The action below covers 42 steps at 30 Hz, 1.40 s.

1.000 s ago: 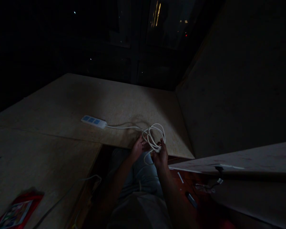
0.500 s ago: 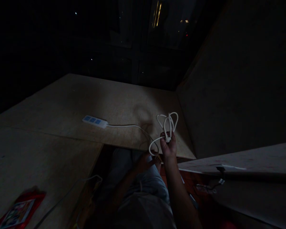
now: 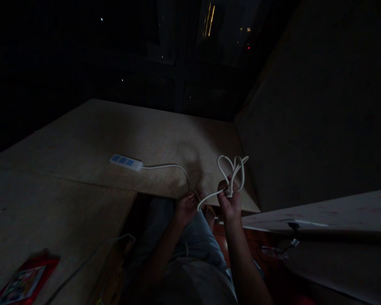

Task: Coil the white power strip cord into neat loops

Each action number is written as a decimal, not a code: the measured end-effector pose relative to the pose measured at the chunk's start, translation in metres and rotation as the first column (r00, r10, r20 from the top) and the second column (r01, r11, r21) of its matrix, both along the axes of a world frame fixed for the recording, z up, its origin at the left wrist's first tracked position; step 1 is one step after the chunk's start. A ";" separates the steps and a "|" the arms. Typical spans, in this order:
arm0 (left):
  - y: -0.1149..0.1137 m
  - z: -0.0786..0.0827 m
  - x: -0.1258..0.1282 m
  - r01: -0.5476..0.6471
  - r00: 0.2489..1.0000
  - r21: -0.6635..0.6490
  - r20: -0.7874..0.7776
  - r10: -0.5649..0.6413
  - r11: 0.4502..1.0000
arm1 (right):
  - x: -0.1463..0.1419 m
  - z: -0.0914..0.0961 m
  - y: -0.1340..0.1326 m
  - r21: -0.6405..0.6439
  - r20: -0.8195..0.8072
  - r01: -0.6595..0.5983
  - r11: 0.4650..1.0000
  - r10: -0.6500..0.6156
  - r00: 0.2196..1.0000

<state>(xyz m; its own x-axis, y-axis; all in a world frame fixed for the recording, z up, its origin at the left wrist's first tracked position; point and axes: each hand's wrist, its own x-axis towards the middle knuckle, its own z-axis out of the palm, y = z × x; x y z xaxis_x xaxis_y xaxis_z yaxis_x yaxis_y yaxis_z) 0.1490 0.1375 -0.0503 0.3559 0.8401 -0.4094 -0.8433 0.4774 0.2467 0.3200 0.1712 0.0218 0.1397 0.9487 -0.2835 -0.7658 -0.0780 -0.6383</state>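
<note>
Dim plywood board point(image 3: 82, 140); your right hand point(image 3: 230, 203) grips bunched white cord point(image 3: 231, 171), left hand point(image 3: 186, 207) pinches its slack, power strip point(image 3: 126, 162) beyond.

We can read no text, label, brand or number anywhere in the dim view. The red packet point(image 3: 22, 281) at the near left corner of the counter point(image 3: 82, 140) bears a colourful printed panel, but its print is too blurred to make out.
</note>
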 end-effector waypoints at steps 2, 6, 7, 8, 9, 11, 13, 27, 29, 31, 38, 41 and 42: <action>0.000 0.000 -0.011 -0.052 0.997 -0.021 -0.050 0.051 0.998 | 0.014 0.003 -0.002 0.013 -0.058 0.046 0.999 -0.046 0.997; 0.002 0.000 -0.030 -0.218 0.968 -0.079 -0.142 0.205 0.973 | 0.048 0.008 -0.005 -0.054 0.078 0.122 0.991 -0.118 0.990; 0.003 0.001 -0.034 -0.243 0.961 -0.085 -0.157 0.228 0.966 | 0.055 0.009 -0.005 -0.054 0.138 0.138 0.989 -0.130 0.982; 0.005 0.002 -0.038 -0.259 0.955 -0.084 -0.170 0.242 0.962 | 0.062 0.010 -0.005 -0.042 0.192 0.145 0.989 -0.135 0.972; 0.007 0.002 -0.040 -0.267 0.952 -0.080 -0.179 0.250 0.960 | 0.067 0.010 -0.004 -0.023 0.237 0.140 0.990 -0.131 0.963; 0.013 0.003 -0.041 -0.302 0.940 -0.080 -0.194 0.282 0.950 | 0.075 0.009 -0.002 0.004 0.295 0.124 0.992 -0.120 0.948; 0.020 0.003 -0.039 -0.359 0.920 -0.087 -0.204 0.336 0.929 | 0.080 0.007 0.000 0.003 0.331 0.108 0.994 -0.103 0.938; 0.020 -0.002 -0.033 -0.183 0.942 0.000 -0.285 0.176 0.983 | 0.086 -0.022 -0.002 -0.168 0.285 -0.517 0.839 0.544 0.789; 0.016 -0.002 -0.031 -0.055 0.922 0.004 -0.385 0.052 0.998 | 0.083 -0.024 0.011 -0.218 0.315 -0.656 0.723 0.688 0.654; 0.012 -0.002 -0.027 0.026 0.884 0.006 -0.467 -0.020 1.000 | 0.075 -0.023 0.029 -0.256 0.374 -0.771 0.583 0.795 0.477; 0.009 -0.003 -0.017 0.124 0.872 -0.083 -0.466 -0.149 0.989 | 0.014 -0.005 0.093 -0.406 0.489 -0.913 0.027 0.850 -0.193; 0.011 -0.004 -0.018 0.238 0.881 -0.092 -0.398 -0.254 0.967 | -0.023 -0.004 0.109 -0.501 0.545 -0.846 -0.183 0.692 -0.473; 0.011 -0.004 -0.018 0.277 0.886 -0.070 -0.368 -0.282 0.958 | -0.035 -0.005 0.112 -0.534 0.566 -0.814 -0.230 0.618 -0.546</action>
